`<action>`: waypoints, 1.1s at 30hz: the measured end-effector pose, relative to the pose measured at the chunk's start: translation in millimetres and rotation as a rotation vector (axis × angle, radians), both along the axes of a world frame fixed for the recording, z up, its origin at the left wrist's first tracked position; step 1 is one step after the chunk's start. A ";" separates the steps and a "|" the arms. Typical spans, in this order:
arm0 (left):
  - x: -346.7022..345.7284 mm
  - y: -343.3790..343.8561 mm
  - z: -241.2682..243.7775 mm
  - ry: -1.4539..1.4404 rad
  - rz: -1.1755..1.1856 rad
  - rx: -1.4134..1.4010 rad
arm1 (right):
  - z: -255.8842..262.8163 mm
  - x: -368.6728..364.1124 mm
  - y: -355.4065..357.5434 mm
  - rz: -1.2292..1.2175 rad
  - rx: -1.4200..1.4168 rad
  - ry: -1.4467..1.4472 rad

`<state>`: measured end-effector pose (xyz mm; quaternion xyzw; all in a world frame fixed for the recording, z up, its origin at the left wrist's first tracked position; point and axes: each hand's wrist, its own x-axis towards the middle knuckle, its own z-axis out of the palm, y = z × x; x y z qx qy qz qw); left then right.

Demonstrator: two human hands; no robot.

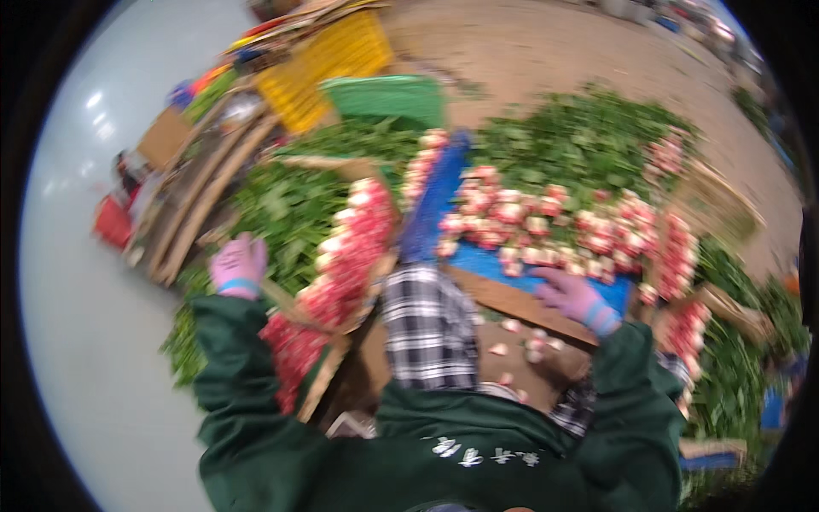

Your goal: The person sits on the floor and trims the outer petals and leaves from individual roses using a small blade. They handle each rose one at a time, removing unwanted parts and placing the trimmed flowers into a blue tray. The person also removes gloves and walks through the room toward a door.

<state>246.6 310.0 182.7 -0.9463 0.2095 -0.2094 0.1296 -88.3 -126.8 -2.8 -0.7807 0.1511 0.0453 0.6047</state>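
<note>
My left hand (238, 264), in a pink glove, is at the outer edge of the green leafy stems (281, 211); nothing shows in its fingers. Beside those stems, a long row of red and white roses (345, 256) is packed in cardboard (323, 377). In front of me, many loose roses (505, 211) with pale pink-and-white heads lie on a blue surface (483, 259), their leaves (576, 141) pointing away. My right hand (572, 296), also gloved, hovers or rests at the near edge of these blooms, fingers partly spread. Motion blur hides whether it touches any.
A wooden board (512, 301) borders the blue surface near my knees. Fallen petals (537, 345) lie below it. More packed roses (678, 256) stand at right. Yellow crate (333, 64), green crate (390, 96) and a wooden rack (205, 198) stand beyond.
</note>
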 end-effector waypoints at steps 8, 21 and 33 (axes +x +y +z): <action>-80.9 -267.0 15.9 0.109 -0.882 0.113 | -28.2 6.8 -6.5 -0.030 -0.065 0.264; -178.2 -380.3 -132.1 0.710 -1.130 -0.131 | -106.2 54.4 -206.8 -0.846 -0.451 0.157; -157.1 -418.1 -156.4 0.836 -1.057 -0.007 | -114.0 146.6 -201.5 -0.228 -1.229 0.781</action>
